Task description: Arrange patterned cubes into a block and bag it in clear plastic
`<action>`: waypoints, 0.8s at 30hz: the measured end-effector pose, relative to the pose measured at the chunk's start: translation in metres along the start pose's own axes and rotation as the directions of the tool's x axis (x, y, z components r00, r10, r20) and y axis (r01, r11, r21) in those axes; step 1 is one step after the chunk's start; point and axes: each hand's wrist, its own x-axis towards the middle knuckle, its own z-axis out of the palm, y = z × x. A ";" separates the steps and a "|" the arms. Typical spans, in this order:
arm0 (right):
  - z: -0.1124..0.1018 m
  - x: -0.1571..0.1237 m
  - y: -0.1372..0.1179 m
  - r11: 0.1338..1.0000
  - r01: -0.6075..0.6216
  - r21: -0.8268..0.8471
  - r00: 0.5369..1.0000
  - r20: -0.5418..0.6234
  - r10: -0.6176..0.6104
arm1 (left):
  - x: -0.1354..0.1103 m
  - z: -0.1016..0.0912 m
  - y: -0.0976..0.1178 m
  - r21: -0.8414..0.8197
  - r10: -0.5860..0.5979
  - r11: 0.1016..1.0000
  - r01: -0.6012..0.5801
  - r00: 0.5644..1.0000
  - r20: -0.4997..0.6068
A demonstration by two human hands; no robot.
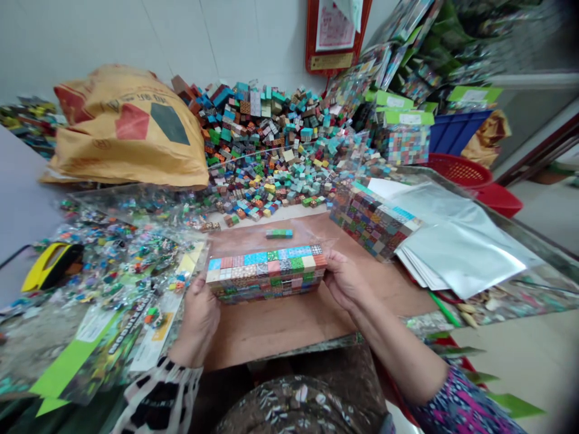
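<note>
Between my two hands is a long block of small patterned cubes (266,274) packed in rows, with a clear film edge showing around it. My left hand (201,307) grips its left end, thumb up on the near side. At the other end, my right hand (344,280) closes on the right edge with fingers curled behind. Just beyond the block, a short green and blue strip of cubes (279,233) lies on the brown board (289,337). A second packed block of cubes (375,220) rests to the right, apart from my right hand.
Loose cubes (271,150) are heaped against the wall. A yellow sack (126,132) sits at back left. Small bagged parts (117,241) and a yellow-black tool (52,265) lie left. Clear plastic bags (470,229) are stacked right, near a red basket (456,169) and blue bin (459,129).
</note>
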 end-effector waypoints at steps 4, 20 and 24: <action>-0.001 -0.001 0.004 1.000 0.001 0.008 1.000 -0.012 0.000 | -0.001 -0.002 -0.006 0.014 0.034 0.999 -0.034 0.999 -0.001; -0.006 -0.018 0.007 0.994 -0.072 -0.078 0.997 -0.047 0.068 | -0.008 -0.008 -0.002 0.101 -0.095 0.990 0.095 0.995 -0.001; -0.008 -0.029 0.014 0.990 -0.129 -0.060 0.981 -0.156 0.119 | -0.008 -0.018 -0.004 0.195 -0.109 0.975 0.108 0.994 -0.003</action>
